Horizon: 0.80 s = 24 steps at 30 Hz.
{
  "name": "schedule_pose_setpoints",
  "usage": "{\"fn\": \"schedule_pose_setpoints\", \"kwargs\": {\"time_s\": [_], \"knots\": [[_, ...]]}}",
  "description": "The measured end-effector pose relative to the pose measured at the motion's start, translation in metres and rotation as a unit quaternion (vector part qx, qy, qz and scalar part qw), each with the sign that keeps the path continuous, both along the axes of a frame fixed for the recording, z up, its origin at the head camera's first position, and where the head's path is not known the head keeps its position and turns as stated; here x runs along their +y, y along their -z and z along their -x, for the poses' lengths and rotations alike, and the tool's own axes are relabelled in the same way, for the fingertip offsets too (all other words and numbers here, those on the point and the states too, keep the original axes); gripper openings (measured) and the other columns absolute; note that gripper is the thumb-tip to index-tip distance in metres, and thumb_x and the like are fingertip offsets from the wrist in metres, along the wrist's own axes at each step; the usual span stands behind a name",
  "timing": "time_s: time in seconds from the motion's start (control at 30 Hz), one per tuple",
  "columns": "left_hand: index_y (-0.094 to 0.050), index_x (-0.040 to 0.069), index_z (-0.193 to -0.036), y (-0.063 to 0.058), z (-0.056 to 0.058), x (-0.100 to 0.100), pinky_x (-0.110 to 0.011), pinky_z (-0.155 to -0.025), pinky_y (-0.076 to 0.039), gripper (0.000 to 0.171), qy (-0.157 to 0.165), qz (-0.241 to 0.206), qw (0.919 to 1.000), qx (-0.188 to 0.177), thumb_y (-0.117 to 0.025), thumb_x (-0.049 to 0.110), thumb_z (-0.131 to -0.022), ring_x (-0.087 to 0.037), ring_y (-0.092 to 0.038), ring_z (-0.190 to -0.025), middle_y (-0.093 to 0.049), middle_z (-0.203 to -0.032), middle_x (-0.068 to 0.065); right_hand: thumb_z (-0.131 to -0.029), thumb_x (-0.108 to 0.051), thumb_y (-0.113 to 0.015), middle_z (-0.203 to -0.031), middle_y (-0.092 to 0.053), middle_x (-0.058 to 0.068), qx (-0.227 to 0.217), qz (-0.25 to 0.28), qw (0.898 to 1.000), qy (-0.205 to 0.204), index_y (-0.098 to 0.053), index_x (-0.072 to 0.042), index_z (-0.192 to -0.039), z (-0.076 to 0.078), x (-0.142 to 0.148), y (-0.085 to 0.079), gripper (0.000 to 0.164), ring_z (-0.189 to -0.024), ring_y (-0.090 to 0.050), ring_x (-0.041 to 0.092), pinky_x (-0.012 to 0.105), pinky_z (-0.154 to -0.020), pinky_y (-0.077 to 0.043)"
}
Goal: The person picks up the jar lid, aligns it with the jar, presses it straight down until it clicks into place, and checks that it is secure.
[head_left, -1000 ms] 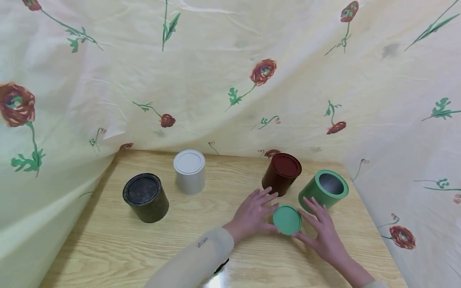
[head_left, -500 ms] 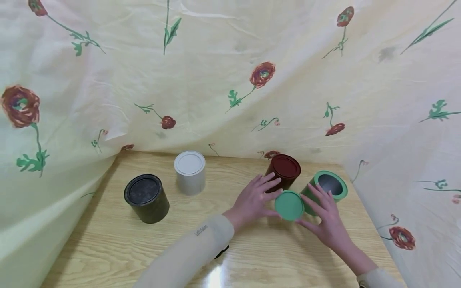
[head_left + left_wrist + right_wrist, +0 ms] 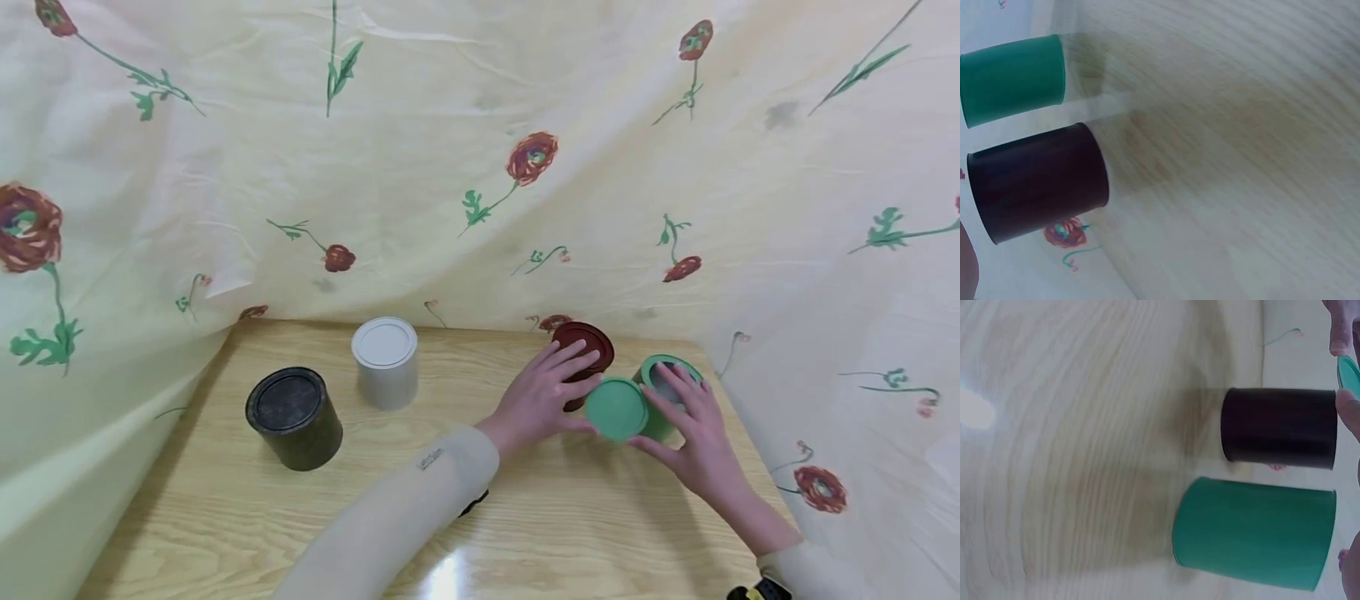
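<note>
A round green lid (image 3: pixel 617 409) is held up between both hands in the head view, its flat face toward the camera. My left hand (image 3: pixel 536 400) grips its left edge, fingers spread over the lidded dark red can (image 3: pixel 582 335). On the opposite edge, my right hand (image 3: pixel 699 437) holds the lid with the thumb low and fingers above. Behind that hand stands the lidless green can (image 3: pixel 660 429), its opening partly covered by the fingers. The right wrist view shows the lid edge-on, level with the tops of the dark red can (image 3: pixel 1279 428) and green can (image 3: pixel 1254 534).
To the left on the wooden table (image 3: pixel 315 533) stand a lidded white can (image 3: pixel 387 371) and a lidded black can (image 3: pixel 295 419). A flowered cloth (image 3: pixel 420 167) hangs behind the table and along its sides.
Both hands have raised the green lid away from the front and slightly right, toward the green can. The cans keep their places while the head view shifts a little.
</note>
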State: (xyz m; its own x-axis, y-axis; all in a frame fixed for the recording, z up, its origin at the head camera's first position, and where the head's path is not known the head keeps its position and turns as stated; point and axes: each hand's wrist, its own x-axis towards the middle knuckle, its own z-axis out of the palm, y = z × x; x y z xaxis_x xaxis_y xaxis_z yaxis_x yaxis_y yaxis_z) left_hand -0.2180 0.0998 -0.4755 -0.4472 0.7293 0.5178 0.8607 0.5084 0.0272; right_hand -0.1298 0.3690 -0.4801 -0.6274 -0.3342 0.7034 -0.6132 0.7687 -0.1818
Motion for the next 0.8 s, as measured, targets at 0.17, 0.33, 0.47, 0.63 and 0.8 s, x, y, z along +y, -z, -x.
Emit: {"fn": "schedule_pose_setpoints", "kwargs": {"time_s": [0.17,0.33,0.47,0.63,0.8], "knots": [[-0.065,0.028,-0.149,-0.008,0.005,0.012,-0.040,-0.133,-0.020,0.082,-0.004,0.015,0.9997,0.018,-0.077,0.074,-0.082,-0.021,-0.033,-0.160,-0.049,-0.165,0.001,-0.093,-0.073,-0.064,-0.154,-0.054,0.028,0.006,-0.004,1.000,0.012,-0.074,-0.001,-0.130,0.002,0.010,-0.007,0.082,-0.156,-0.037,0.040,0.073,-0.126,-0.017],[-0.065,0.029,-0.149,-0.014,0.010,0.025,-0.041,-0.133,-0.021,0.081,-0.003,0.020,0.9996,0.019,-0.076,0.075,-0.083,-0.021,-0.033,-0.160,-0.050,-0.164,0.001,-0.093,-0.075,-0.063,-0.154,-0.055,0.027,0.020,-0.011,1.000,0.015,-0.074,0.000,-0.128,0.005,0.022,-0.012,0.084,-0.155,-0.039,0.041,0.074,-0.125,-0.018],[-0.065,0.030,-0.150,-0.019,0.014,0.035,-0.040,-0.133,-0.021,0.081,-0.007,0.029,0.9995,0.014,-0.074,0.077,-0.084,-0.021,-0.033,-0.160,-0.049,-0.166,0.002,-0.094,-0.076,-0.060,-0.155,-0.055,0.024,0.021,-0.022,0.999,0.020,-0.074,-0.002,-0.130,0.007,0.030,-0.018,0.084,-0.153,-0.041,0.044,0.073,-0.125,-0.018],[-0.064,0.030,-0.150,-0.023,0.020,0.045,-0.037,-0.133,-0.019,0.082,-0.008,0.030,0.9995,0.001,-0.073,0.078,-0.084,-0.020,-0.031,-0.161,-0.047,-0.167,0.002,-0.093,-0.079,-0.058,-0.153,-0.055,0.027,0.009,-0.038,0.999,0.023,-0.074,0.001,-0.129,0.010,0.039,-0.029,0.089,-0.152,-0.041,0.046,0.078,-0.122,-0.018],[-0.062,0.031,-0.152,-0.025,0.025,0.055,-0.037,-0.133,-0.017,0.083,-0.008,0.033,0.9994,-0.002,-0.071,0.078,-0.085,-0.019,-0.031,-0.161,-0.045,-0.168,0.003,-0.092,-0.080,-0.058,-0.153,-0.055,0.030,-0.004,-0.045,0.999,0.029,-0.074,0.004,-0.126,0.014,0.048,-0.038,0.092,-0.150,-0.043,0.049,0.081,-0.121,-0.018]]}}
